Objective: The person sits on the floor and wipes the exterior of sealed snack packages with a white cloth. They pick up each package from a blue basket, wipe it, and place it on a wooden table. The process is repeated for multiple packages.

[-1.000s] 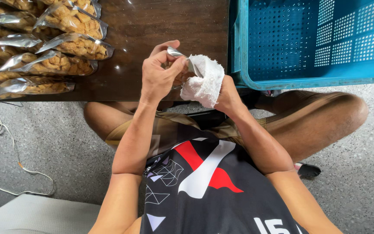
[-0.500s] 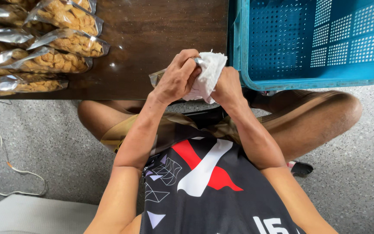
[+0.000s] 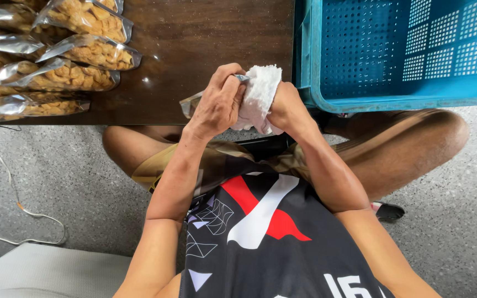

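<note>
Both forearms rise from the bottom of the frame and meet at upper centre. The left hand curls closed, knuckles up, against the fisted right hand.

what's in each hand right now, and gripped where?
Left hand grips a clear snack bag near its upper end; the bag's contents are hidden. Right hand holds a white cloth bunched against that bag. Exact finger placement is hidden.

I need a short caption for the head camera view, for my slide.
Seated person's left hand and right hand hold a clear pouch and white cloth at a wooden table's edge.
</note>
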